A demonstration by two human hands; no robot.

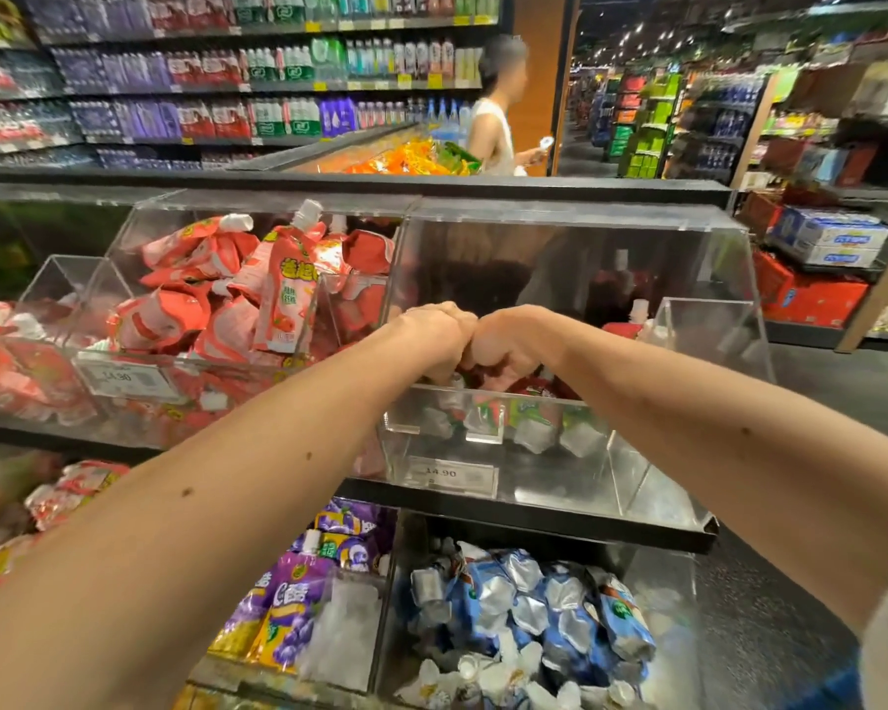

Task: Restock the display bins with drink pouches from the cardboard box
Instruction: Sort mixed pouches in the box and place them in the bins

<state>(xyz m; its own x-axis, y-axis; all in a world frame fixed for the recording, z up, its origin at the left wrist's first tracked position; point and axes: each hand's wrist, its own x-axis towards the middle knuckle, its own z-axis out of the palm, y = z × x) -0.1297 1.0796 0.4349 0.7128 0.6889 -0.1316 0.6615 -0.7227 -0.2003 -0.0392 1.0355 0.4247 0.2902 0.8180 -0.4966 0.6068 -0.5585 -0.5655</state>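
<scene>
Now mid-delivery: gripping a bunch of pouches (pixel 529 409) with left hand (pixel 439 333) and right hand (pixel 511 343) pressed knuckle to knuckle, fingers (pixel 488 361) curled down and closed round the top of the bunch. Holding it just inside the front lip of the bin (pixel 483 453), spouts and foil bottoms hanging straight below the fingertips, behind the clear wall. Cannot tell how many in the grasp, nor how much of the load sits with the left fingers, which are half hidden against the right knuckles.

Judged as the placing step: brought over the bin, not yet let go. Sparse beyond the fingers, with only a few red packs at the far right corner, so plenty of room to fill.

Next, most likely: lower a little past the lip, spread the fingers, let the bunch settle on the floor of the bin, then draw both hands back toward the body without hooking a spout. Worth keeping the wrists clear of the lip edge directly under them.

Left of the fingers, a heaped neighbour bin (pixel 216 299) of red packs. Just beneath the fingertips on the front wall, a price tag (pixel 452 474). Lower down, under the forearms, purple packs (pixel 288 597) and blue packs (pixel 534 607).

No box in view — somewhere outside the frame, so probably a turn away for the next load.
</scene>
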